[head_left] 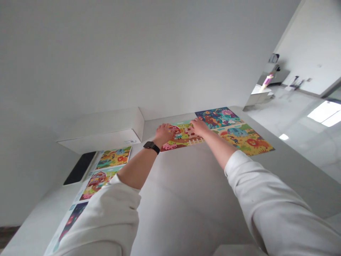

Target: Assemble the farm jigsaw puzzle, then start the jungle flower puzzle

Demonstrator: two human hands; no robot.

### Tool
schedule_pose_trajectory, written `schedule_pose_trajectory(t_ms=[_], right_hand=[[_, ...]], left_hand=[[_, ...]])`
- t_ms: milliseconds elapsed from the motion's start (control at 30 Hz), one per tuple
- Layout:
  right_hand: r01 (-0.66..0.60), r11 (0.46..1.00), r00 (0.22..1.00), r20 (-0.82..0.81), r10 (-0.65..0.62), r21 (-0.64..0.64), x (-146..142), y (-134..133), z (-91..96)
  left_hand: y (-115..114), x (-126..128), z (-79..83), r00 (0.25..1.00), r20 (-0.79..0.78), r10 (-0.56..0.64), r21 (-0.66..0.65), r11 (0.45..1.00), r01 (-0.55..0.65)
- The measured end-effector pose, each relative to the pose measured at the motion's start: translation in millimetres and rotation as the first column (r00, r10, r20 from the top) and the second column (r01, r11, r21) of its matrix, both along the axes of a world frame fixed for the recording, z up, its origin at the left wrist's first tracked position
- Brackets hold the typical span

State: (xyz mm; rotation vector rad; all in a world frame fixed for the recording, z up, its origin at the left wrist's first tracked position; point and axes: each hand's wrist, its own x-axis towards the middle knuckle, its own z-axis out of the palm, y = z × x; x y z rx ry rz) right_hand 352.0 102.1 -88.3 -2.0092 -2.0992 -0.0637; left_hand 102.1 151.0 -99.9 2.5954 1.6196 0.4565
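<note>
Logging 2 hands at a children's jigsaw puzzle (236,137)

Remote feed from the head camera is steeply tilted, so the room reads skewed. The jigsaw puzzle lies flat on a white table (170,202) and shows 3 scenes: a farm with a red barn and fence, a blue scene, and a yellow safari with a lion. Seams between pieces are hard to make out.

My left hand (163,135), with a black smartwatch (151,147) at the wrist, sits on the farm scene with its fingers curved down. My right hand (198,127) is just beside it at the top of the same scene. The backs of both hands hide the fingertips, so I cannot tell whether either is gripping a piece. White sleeves (274,206) run off the bottom of the frame.

A white box (99,129) lies left of the puzzle with a small label (131,141) on its side; its contents are hidden. Below it, a printed strip (97,185) shows 3 colorful pictures, the lowest partly covered by my left sleeve. A black panel (79,168) beside the strip is hard to identify.
</note>
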Motion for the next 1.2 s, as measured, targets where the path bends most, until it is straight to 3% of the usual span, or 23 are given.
schedule_pose_trajectory(t_ms=[267, 467, 667, 1000, 1200], right_hand=[[-0.002, 0.997, 0.993, 0.116, 0.011, -0.078, 5, 53, -18.7], [-0.011, 0.997, 0.990, 0.141, 0.022, -0.078, 9, 55, -17.7], [-0.099, 0.992, 0.979, 0.171, 0.111, -0.078, -18, 11, -13.3], [-0.163, 0.986, 0.968, 0.188, 0.167, -0.038, -59, -109, -17.5], [-0.150, 0.989, 0.983, 0.110, 0.148, 0.009, -66, -139, -20.4]], left_hand=[[36, 26, -21.6, 0.997, -0.067, 0.031, -0.034, 0.999, -0.034], [31, 19, -24.8, 0.997, -0.075, 0.011, -0.004, 1.000, -0.011], [-6, -8, -18.1, 0.994, -0.096, 0.051, -0.001, 0.999, -0.051], [-119, -56, -14.5, 0.992, -0.114, 0.062, 0.021, 0.998, -0.060], [-154, -67, -13.5, 0.992, -0.096, 0.079, 0.037, 0.996, -0.076]])
